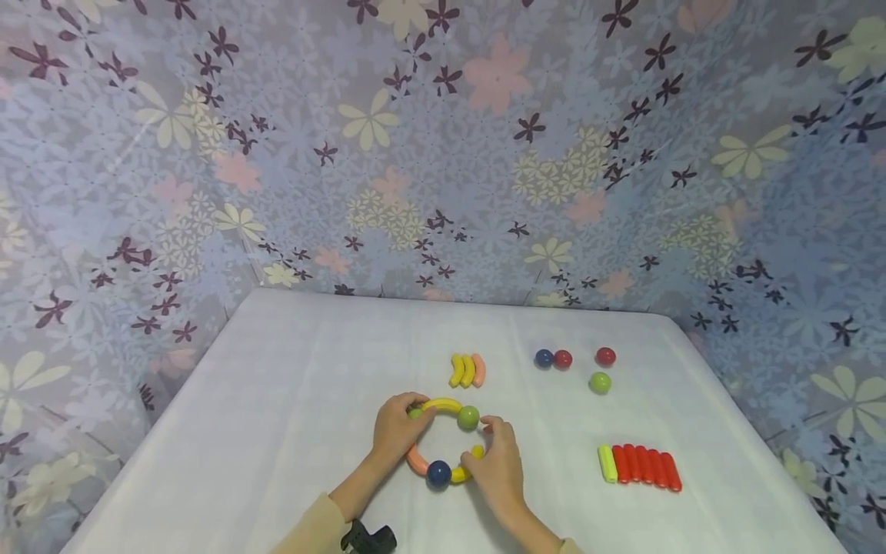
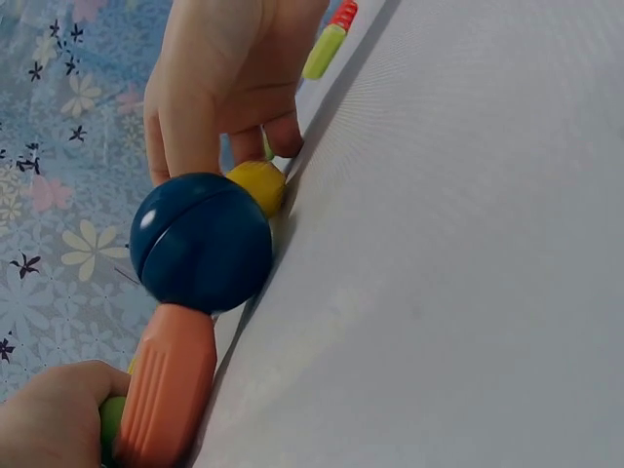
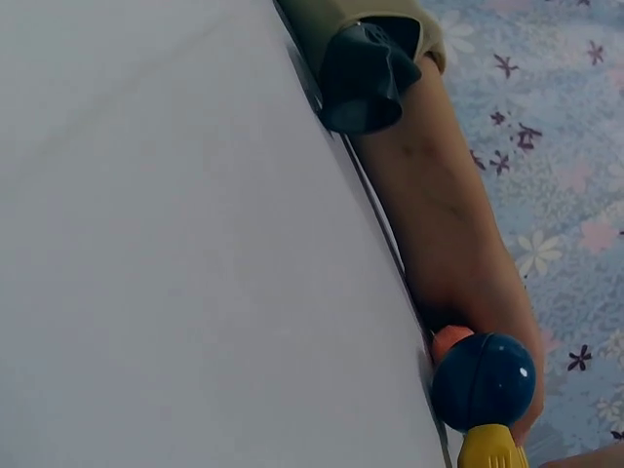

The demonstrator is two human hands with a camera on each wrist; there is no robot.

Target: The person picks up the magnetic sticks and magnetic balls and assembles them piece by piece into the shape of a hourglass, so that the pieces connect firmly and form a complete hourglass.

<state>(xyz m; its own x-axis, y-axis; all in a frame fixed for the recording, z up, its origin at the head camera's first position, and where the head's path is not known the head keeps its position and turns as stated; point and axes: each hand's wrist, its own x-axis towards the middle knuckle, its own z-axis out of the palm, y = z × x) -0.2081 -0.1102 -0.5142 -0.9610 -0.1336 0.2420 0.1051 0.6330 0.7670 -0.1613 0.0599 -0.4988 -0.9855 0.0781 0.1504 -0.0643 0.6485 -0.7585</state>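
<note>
A ring of curved rods and balls lies between my hands on the white table. Its dark blue ball point(image 1: 439, 475) joins a salmon curved rod point(image 1: 416, 460) to a lower yellow curved rod point(image 1: 460, 474). Across the far side, an upper yellow curved rod point(image 1: 443, 404) meets a green ball point(image 1: 468, 418). My left hand point(image 1: 396, 428) grips a second green ball point(image 2: 112, 427), mostly covered by its fingers. On the other side my right hand point(image 1: 501, 468) pinches the lower yellow rod, its index finger beside the right green ball.
Beyond the ring lie two yellow curved rods and a salmon one point(image 1: 479, 371). Farther right are a blue ball point(image 1: 544, 358), two red balls point(image 1: 605, 356) and a loose green ball point(image 1: 600, 382). Several straight red rods point(image 1: 647, 465) line up beside a lime rod point(image 1: 607, 463).
</note>
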